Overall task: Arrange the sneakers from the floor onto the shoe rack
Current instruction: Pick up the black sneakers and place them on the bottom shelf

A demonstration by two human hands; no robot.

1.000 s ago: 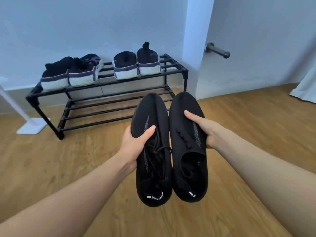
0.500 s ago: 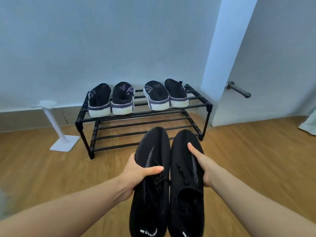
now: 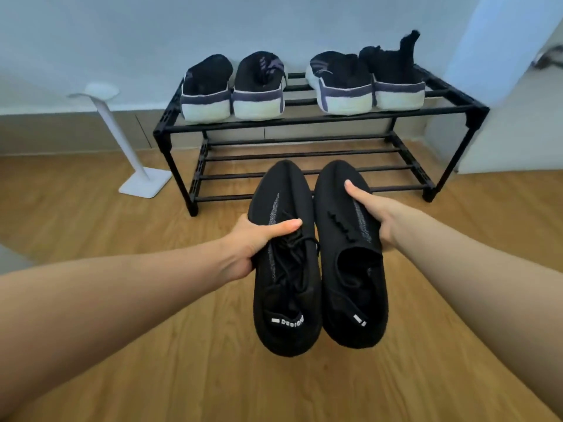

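Before the black shoe rack [image 3: 320, 118] against the pale wall, each hand grips one black sneaker: left hand [image 3: 256, 239], right hand [image 3: 373, 210], above wooden floor [image 3: 91, 214].

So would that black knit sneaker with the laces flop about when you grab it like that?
Probably a little. The left hand pinches the laced black sneaker at mid-length, and it keeps its shape, so the sole seems fairly stiff. The knit upper looks soft and likely gives under the thumb. One hand carries it, so it is probably light.

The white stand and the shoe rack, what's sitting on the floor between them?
Nothing: in the head view, only bare wooden floor separates the white stand from the shoe rack.
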